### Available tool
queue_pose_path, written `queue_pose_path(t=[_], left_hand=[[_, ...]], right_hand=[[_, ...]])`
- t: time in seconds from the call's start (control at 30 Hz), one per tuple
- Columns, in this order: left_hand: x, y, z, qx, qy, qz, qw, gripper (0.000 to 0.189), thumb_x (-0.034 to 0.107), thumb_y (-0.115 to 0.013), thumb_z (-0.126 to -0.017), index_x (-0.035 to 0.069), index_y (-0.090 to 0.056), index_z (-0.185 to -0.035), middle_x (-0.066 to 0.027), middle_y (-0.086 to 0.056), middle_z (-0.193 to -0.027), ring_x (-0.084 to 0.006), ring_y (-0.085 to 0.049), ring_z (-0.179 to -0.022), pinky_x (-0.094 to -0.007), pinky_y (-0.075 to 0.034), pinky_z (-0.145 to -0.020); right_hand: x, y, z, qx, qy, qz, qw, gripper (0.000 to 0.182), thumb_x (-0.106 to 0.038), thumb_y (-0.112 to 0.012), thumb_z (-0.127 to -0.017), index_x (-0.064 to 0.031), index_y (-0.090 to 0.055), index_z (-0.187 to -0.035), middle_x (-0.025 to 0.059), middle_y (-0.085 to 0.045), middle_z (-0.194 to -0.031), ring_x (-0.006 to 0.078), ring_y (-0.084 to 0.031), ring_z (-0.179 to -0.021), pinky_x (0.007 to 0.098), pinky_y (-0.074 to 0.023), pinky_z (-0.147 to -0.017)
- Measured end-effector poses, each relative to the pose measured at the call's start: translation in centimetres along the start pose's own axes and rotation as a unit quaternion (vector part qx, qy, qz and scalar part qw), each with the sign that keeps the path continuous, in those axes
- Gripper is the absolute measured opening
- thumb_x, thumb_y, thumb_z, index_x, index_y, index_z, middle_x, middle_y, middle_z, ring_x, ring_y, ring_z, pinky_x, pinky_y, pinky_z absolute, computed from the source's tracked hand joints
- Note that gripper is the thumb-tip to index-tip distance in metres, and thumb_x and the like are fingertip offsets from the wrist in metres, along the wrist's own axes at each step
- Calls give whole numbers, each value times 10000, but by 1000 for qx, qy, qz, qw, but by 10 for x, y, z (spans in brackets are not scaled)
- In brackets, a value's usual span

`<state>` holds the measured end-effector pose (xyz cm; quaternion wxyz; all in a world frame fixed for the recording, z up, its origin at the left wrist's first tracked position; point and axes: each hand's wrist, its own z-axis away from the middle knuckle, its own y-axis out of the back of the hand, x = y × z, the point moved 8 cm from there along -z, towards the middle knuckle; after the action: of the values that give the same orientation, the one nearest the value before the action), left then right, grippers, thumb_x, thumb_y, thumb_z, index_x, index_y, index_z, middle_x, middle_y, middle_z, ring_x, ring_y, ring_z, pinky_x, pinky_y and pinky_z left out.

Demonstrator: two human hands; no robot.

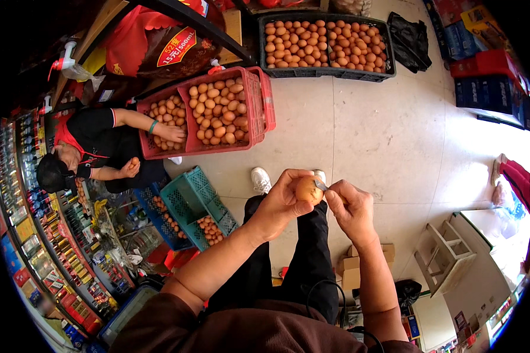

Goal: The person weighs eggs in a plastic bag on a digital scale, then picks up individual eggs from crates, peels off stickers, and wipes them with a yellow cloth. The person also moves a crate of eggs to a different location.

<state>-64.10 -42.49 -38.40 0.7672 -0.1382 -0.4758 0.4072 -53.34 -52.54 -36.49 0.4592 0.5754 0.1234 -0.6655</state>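
My left hand (282, 205) holds a brown egg (308, 191) with dark specks of dirt on its shell. In my right hand (351, 207) is a small tool with a grey blade (321, 185), pinched between thumb and fingers, its blade against the egg's right side. Most of the tool's handle is hidden by the fingers. Beyond my hands, to the left, a red plastic crate (254, 110) holds many brown eggs in two sections. A black crate (331, 76) full of eggs lies farther off on the floor.
At the left, a person (101, 137) reaches into the red crate and holds an egg. Green (181, 187) and blue (152, 216) crates with some eggs stand nearer. A wooden stool (450, 256) and a cardboard box (351, 271) are at the right. A black plastic bag (410, 42) lies by the black crate.
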Motion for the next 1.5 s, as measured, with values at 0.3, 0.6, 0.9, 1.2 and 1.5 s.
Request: queue_pose_path(t=[0.3, 0.6, 0.9, 1.2, 1.5], left_hand=[[13, 3, 2, 0, -11, -73, 997, 612, 170, -729, -862, 85, -385, -1361, -62, -494, -1277, -164, -479, -1207, -325, -432, -1005], [13, 8, 16, 6, -24, -76, 997, 629, 135, -738, -853, 52, -379, -1363, -67, -484, -1264, -164, -477, -1194, -317, -388, -1043], [22, 9, 15, -14, -40, -109, 993, 625, 103, -726, -860, 55, -371, -1371, -74, -479, -1284, -160, -488, -1195, -311, -410, -1036], [17, 8, 18, -43, -25, -47, 998, 665, 189, -709, -882, 32, -339, -1412, -128, -468, -1381, -211, -434, -1309, -357, -356, -1096], [28, 14, 30, -41, -43, -32, 998, 661, 124, -699, -880, 29, -340, -1426, -118, -479, -1372, -196, -449, -1290, -333, -372, -1075]], right_hand=[[-25, -2, 4, -23, 73, 16, 997, 179, -249, -702, -838, -98, -644, -763, 66, -580, -597, 259, -582, -517, 353, -458, -503], [-37, -14, 8, -57, 100, 13, 993, 151, -228, -700, -834, -96, -648, -781, 68, -596, -622, 267, -597, -537, 348, -470, -516], [-41, -15, 4, -75, 103, 10, 992, 179, -234, -691, -846, -90, -632, -758, 68, -586, -619, 257, -580, -513, 340, -464, -502], [-15, -8, -2, -39, 9, 21, 999, 151, -208, -702, -832, -75, -649, -784, 89, -584, -624, 263, -574, -516, 339, -467, -520], [-53, -25, -5, -109, 98, 27, 989, 154, -187, -697, -835, -59, -646, -766, 98, -599, -641, 249, -577, -510, 330, -462, -504]])
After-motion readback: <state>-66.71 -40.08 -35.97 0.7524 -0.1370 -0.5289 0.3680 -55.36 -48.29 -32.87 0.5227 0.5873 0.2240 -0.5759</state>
